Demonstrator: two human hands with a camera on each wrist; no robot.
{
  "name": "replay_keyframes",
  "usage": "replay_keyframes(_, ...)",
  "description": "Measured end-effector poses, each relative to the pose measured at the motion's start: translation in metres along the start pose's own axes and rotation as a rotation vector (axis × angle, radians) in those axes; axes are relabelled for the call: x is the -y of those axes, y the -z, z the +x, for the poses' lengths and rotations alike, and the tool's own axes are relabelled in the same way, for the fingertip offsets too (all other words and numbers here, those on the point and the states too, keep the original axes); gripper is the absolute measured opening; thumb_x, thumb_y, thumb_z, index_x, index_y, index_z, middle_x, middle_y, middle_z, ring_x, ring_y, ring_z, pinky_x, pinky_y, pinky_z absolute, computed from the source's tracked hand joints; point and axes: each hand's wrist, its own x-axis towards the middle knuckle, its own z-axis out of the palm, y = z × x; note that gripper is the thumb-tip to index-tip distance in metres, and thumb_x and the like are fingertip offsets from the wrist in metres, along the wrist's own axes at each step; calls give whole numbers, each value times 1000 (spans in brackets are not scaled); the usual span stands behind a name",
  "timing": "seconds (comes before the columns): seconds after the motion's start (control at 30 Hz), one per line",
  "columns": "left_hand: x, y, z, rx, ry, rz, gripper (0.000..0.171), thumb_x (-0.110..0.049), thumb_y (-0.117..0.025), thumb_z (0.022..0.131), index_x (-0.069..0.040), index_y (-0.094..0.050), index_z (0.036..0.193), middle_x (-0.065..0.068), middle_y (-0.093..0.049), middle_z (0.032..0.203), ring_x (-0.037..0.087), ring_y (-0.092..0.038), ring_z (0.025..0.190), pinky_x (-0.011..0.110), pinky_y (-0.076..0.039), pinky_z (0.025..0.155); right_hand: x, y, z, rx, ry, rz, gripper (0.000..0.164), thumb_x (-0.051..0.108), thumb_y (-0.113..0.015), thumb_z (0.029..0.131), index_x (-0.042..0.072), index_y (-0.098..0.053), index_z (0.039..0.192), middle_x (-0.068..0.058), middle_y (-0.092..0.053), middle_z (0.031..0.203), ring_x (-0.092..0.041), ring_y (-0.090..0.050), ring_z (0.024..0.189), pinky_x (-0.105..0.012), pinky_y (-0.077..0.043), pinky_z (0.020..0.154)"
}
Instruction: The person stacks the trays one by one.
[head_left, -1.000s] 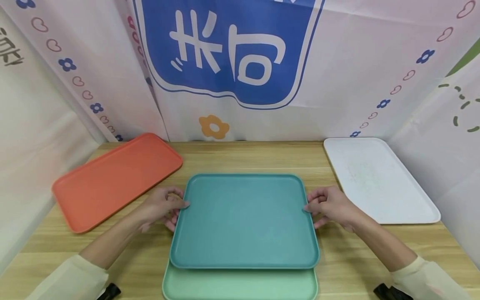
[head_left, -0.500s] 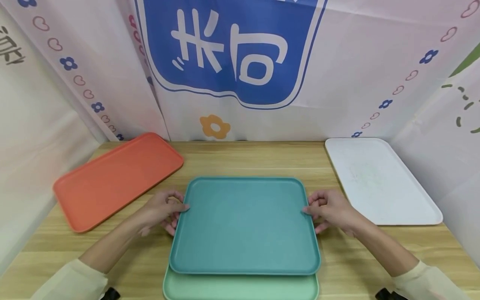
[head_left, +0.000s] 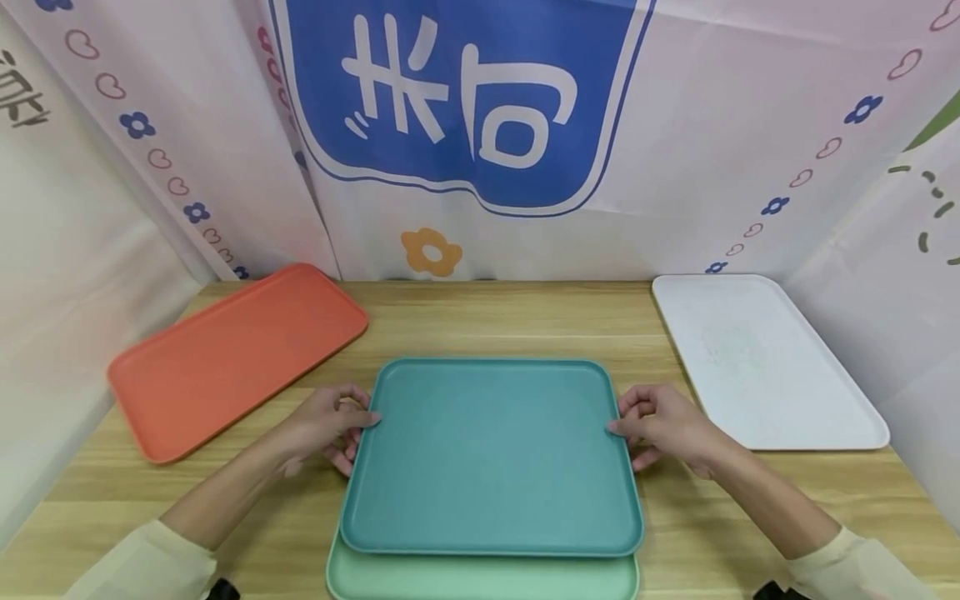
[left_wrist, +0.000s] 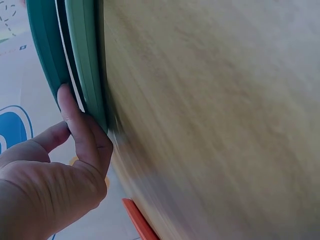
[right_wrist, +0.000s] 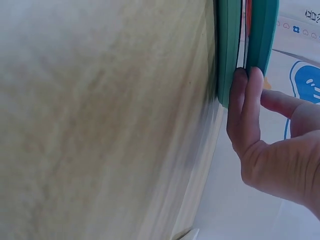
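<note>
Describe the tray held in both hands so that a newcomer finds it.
On the wooden table, look between the left hand and the right hand. Both hold the teal tray by its sides, above the pale green tray; it alone is dark blue-green.

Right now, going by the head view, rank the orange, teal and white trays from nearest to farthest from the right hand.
1. Teal tray: in the middle, its right edge held by the right hand.
2. White tray: on the right, just beyond that hand.
3. Orange tray: on the far left, past the teal one.
</note>
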Motion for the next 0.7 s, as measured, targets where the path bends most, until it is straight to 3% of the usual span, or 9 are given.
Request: replay_keyframes(0.7,3,1,-4,39,2,-29,23,-7,-61,101,3,-45,113,6,-56,67,14,-58,54,33,-60,49,-2,0,-3,48,-13,-72,21,8,-73,95,-4,-57,102,-7,-65,77,-23,-69,69,-33,-59,54)
